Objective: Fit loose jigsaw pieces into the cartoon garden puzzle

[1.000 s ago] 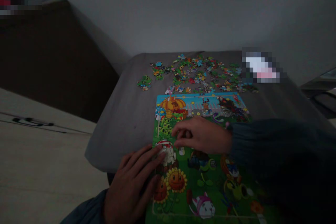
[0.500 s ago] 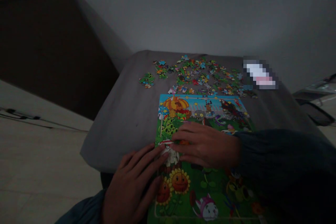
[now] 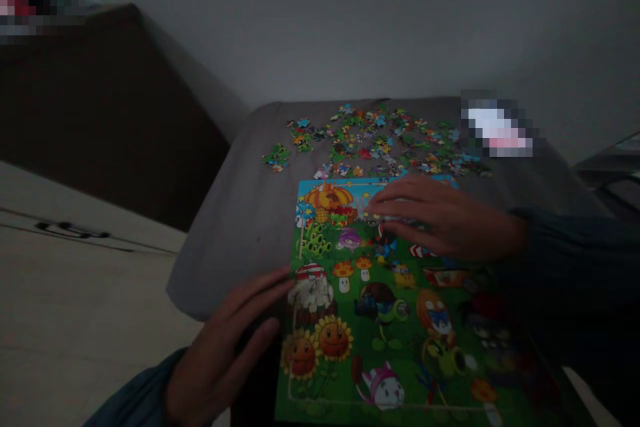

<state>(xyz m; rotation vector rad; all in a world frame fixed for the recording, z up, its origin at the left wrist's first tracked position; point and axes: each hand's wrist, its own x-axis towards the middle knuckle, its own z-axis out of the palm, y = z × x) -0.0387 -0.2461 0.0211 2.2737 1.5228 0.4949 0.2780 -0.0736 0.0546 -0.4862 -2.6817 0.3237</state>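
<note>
A colourful cartoon puzzle board (image 3: 345, 373), printed with sunflowers, mushrooms and a pumpkin, lies at the near part of a grey cloth-covered surface. At its left edge rests my left hand (image 3: 227, 340), fingers stretched out and thumb apart, with nothing in it. Over the upper right of the board, my right hand (image 3: 435, 217) reaches from the right with fingers extended and slightly bent. No piece shows in it, and it covers part of the picture. Several loose jigsaw pieces (image 3: 363, 137) are scattered just beyond the board's far edge.
The grey surface (image 3: 220, 233) meets a pale wall (image 3: 325, 27) at the back. A blurred-out bright item (image 3: 497, 127) lies at its far right corner. To the left stands a dark cabinet (image 3: 100, 100), with a pale drawer front and black handle (image 3: 73, 230) below.
My right hand has moved away from the board's left middle, up and to the right. My left hand has drawn back to the board's left edge. The view has shifted slightly.
</note>
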